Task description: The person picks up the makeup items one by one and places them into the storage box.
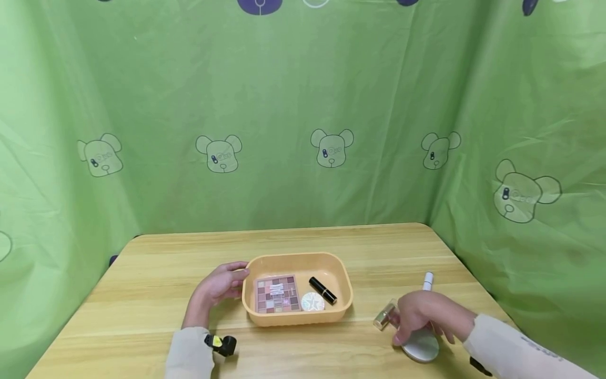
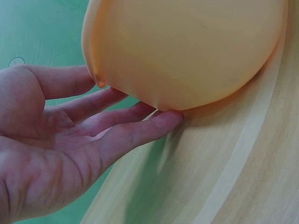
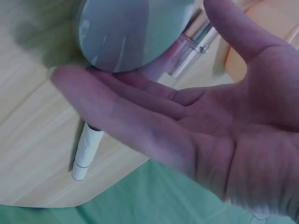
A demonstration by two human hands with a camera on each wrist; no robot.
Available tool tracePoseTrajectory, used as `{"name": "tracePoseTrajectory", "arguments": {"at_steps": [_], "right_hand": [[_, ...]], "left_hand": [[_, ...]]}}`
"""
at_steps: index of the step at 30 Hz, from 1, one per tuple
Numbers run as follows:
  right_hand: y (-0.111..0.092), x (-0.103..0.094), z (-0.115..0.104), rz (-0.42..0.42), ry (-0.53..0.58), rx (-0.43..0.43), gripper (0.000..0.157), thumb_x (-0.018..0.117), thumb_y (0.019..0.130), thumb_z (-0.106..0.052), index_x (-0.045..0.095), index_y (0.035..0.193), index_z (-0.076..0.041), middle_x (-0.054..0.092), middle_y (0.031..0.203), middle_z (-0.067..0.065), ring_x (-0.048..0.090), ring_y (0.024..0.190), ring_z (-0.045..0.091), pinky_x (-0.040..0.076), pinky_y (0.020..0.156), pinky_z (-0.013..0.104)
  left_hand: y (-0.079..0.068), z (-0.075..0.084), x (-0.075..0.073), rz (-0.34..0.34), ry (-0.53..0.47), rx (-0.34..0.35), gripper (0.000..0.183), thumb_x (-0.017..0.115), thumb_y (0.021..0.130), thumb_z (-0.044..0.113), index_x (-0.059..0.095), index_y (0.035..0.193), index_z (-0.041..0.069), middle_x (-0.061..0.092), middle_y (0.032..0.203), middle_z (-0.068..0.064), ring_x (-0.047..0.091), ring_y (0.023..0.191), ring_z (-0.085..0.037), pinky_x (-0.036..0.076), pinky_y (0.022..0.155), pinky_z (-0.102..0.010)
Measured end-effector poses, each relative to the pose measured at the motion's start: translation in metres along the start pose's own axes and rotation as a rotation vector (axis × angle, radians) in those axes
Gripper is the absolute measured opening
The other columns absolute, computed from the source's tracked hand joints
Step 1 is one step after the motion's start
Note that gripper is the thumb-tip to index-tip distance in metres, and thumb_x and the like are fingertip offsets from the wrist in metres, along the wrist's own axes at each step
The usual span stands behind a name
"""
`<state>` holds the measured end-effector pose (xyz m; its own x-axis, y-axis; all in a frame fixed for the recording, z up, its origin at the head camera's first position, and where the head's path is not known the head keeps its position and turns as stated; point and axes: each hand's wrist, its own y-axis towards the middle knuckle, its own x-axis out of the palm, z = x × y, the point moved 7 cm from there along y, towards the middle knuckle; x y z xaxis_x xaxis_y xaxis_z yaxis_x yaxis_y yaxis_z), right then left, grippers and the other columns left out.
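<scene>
My left hand [image 1: 222,283] rests against the left end of an orange plastic basket [image 1: 347,310]. In the left wrist view, its fairly straight fingers [image 2: 140,133] touch the outer wall, with the thumb at the rim. Inside the basket lie an eyeshadow palette [image 1: 277,295], a black lipstick tube [image 1: 323,290] and a round compact with a star [image 1: 313,302]. On the right, my right hand [image 1: 418,313] holds a round silver compact [image 1: 421,347] by its edges, thumb on one side and fingers on the other. Whether the silver compact touches the table cannot be told.
A clear tube with a gold cap [image 1: 384,316] lies left of my right hand, partly covered by it. Beyond that hand is a white tube [image 1: 428,281]. The wooden table [image 1: 165,263] is enclosed by a green curtain [image 1: 274,200] at the back and sides.
</scene>
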<state>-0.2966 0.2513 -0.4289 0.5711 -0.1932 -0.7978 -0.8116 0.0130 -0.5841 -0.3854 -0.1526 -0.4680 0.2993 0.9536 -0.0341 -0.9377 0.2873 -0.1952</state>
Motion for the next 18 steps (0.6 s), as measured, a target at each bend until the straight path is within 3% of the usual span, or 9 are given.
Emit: {"name": "tracePoseTrajectory", "arguments": {"at_steps": [7,18], "right_hand": [[0.0041,0.0082,0.0064,-0.042,0.022,0.067,0.070,0.085,0.064,-0.041,0.053,0.109,0.002,0.055,0.093,0.038,0.054,0.083,0.063,0.047,0.066,0.073],[0.0056,0.0084,0.0051,-0.012,-0.018,0.031,0.065,0.085,0.065,-0.041,0.052,0.100,0.004,0.056,0.085,0.035,0.057,0.077,0.059,0.049,0.064,0.069]], "left_hand": [[-0.0001,0.0005,0.0002,0.001,-0.004,-0.002,0.047,0.049,0.098,0.015,0.039,0.140,-0.002,0.054,0.127,-0.028,0.057,0.113,-0.036,0.052,0.091,-0.047],[-0.0004,0.0006,0.0001,-0.008,-0.002,0.003,0.048,0.050,0.098,0.016,0.039,0.140,-0.003,0.055,0.126,-0.027,0.057,0.113,-0.036,0.052,0.091,-0.047]]}}
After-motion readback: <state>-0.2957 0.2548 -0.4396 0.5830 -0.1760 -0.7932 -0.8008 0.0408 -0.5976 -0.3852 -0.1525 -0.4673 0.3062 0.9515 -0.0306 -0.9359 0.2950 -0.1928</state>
